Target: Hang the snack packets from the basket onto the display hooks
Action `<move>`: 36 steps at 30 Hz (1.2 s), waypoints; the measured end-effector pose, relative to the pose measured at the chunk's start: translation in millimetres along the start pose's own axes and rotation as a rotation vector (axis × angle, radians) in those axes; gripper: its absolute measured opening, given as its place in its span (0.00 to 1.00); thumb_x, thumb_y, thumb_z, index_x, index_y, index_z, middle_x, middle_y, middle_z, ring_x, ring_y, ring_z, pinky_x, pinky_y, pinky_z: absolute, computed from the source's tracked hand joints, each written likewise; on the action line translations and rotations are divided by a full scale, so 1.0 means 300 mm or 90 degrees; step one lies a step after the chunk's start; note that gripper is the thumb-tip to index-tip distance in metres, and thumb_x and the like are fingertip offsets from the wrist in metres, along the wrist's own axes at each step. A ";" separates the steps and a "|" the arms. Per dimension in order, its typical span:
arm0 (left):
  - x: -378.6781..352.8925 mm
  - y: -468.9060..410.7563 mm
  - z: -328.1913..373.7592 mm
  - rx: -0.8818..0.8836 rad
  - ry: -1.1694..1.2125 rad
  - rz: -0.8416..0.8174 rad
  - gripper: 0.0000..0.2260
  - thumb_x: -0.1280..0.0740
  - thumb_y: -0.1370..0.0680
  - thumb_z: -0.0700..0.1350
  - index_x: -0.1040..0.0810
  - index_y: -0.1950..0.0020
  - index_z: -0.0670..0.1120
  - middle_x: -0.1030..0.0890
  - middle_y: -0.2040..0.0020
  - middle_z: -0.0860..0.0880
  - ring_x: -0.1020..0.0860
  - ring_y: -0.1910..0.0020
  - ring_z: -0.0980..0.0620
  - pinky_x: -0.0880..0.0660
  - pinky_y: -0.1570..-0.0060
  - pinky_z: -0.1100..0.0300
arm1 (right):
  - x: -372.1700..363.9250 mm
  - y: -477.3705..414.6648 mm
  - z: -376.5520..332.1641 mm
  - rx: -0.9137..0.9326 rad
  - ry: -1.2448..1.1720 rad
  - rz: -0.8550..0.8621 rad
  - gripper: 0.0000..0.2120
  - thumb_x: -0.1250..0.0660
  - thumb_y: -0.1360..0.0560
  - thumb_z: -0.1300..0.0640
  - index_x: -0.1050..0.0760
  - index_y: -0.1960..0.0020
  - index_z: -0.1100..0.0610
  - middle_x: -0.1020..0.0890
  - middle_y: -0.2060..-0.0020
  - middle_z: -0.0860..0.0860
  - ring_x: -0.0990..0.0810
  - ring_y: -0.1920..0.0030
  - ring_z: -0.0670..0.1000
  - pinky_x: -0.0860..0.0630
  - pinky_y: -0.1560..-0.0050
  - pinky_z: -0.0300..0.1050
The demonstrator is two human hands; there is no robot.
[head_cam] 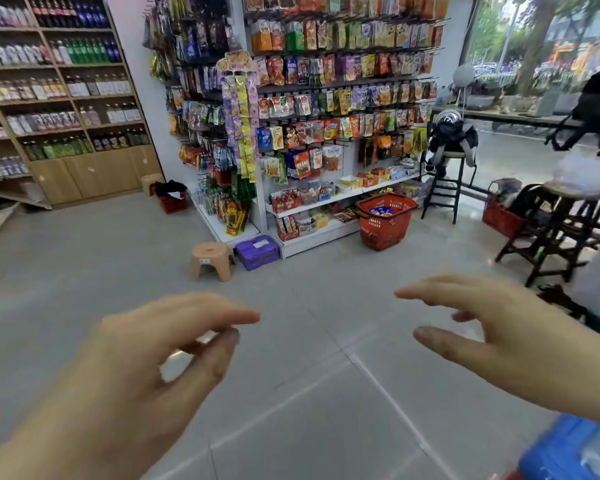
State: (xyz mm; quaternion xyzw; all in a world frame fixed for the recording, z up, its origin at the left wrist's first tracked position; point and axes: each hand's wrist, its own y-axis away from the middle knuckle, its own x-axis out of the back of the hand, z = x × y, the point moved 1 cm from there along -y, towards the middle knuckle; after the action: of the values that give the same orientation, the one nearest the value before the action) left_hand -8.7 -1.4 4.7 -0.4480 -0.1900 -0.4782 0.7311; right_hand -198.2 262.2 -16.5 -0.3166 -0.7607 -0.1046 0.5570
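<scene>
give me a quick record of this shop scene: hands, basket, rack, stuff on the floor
place: shop aisle with a tiled floor
left hand: empty, fingers loosely curled, above the floor
right hand: empty, fingers spread
snack rack: hooks crowded with hanging packs
basket: red, on the floor at the foot of the snack rack, far from both hands
packets: a few inside the basket
nearby: small stool, purple box
</scene>
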 end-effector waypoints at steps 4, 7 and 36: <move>-0.279 -0.201 -0.140 -0.013 -0.189 -0.199 0.17 0.48 0.22 0.64 0.27 0.38 0.62 0.24 0.44 0.70 0.28 0.43 0.67 0.34 0.46 0.77 | -0.143 -0.205 0.235 -0.067 0.039 -0.158 0.20 0.43 0.22 0.39 0.36 0.30 0.35 0.32 0.36 0.30 0.33 0.35 0.35 0.36 0.34 0.34; -0.477 -0.381 -0.291 0.023 -0.241 -0.250 0.21 0.50 0.22 0.64 0.27 0.36 0.59 0.22 0.39 0.60 0.26 0.40 0.61 0.34 0.41 0.70 | -0.238 -0.352 0.441 -0.112 0.024 -0.159 0.25 0.43 0.21 0.39 0.40 0.26 0.40 0.35 0.28 0.40 0.38 0.28 0.43 0.43 0.31 0.36; -1.780 -2.808 -1.117 0.420 0.320 -0.102 0.07 0.38 0.19 0.39 0.21 0.48 0.43 0.17 0.51 0.42 0.21 0.56 0.50 0.26 0.58 0.58 | 0.022 -1.923 2.402 -0.528 -0.224 0.248 0.16 0.36 0.22 0.48 0.27 0.35 0.48 0.22 0.51 0.46 0.23 0.53 0.47 0.27 0.49 0.45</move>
State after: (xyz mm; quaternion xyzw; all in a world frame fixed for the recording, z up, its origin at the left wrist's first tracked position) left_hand -1043.0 -118.3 -150.0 -0.0430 -0.1829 -0.5411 0.8197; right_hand -1107.3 184.8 -156.7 -0.6611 -0.6642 -0.2372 0.2559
